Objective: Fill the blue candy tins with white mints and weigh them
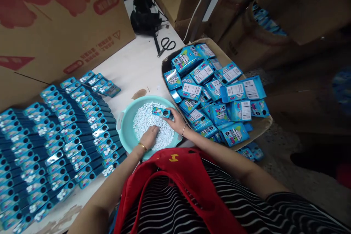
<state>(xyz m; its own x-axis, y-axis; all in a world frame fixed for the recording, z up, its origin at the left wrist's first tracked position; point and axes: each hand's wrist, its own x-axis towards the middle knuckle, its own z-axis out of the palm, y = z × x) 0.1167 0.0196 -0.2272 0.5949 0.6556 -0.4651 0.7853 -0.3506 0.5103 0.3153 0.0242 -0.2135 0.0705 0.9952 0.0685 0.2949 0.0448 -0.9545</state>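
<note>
A turquoise plastic basin holds a heap of small white candies. My left hand reaches down into the candies, its fingertips partly buried among them, so what they grip is hidden. Over the basin's right side, my right hand is closed around one end of a small blue candy box. A dark round hole shows on the box face near my fingers.
Rows of blue boxes stand packed on the white table at left, some with white candies on top. A carton heaped with blue boxes sits right of the basin. Black scissors and a black device lie behind; a large cardboard box stands back left.
</note>
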